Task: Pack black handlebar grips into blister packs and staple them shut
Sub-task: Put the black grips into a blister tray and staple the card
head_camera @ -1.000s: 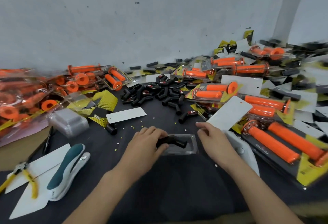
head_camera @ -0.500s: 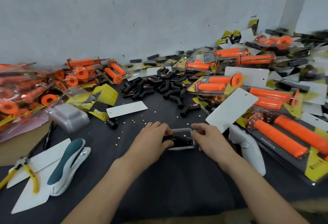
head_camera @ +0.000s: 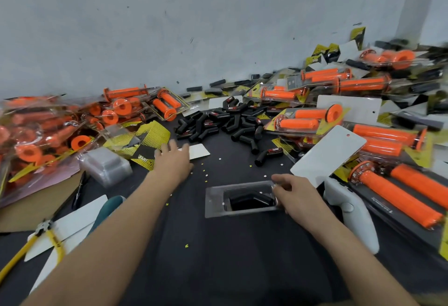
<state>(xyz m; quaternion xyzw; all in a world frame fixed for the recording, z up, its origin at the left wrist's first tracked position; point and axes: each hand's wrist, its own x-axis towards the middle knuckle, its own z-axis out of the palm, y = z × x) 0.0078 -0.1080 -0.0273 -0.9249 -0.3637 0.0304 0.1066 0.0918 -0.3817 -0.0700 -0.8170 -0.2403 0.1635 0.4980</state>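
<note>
A clear blister pack [head_camera: 215, 200] lies on the dark table in front of me, with a bent black grip [head_camera: 249, 200] seated in its cavity. My right hand [head_camera: 294, 194] holds the pack's right edge with curled fingers. My left hand [head_camera: 173, 160] is stretched out to the far left, fingers spread, over a white backing card [head_camera: 200, 151] next to a yellow-black printed card [head_camera: 148, 139]. A heap of loose black grips [head_camera: 223, 123] lies further back at the centre.
Packed orange grips [head_camera: 397, 194] pile up on the right and orange grips in bags [head_camera: 48, 131] on the left. A white stapler [head_camera: 351, 218] lies by my right wrist, a teal stapler [head_camera: 110, 206] and yellow pliers [head_camera: 46, 235] at left. A stack of clear blisters [head_camera: 105, 165] sits nearby.
My left hand let go of the black grip, now seated in the blister, and reached forward-left to the white card. My right hand stayed on the pack's right edge.
</note>
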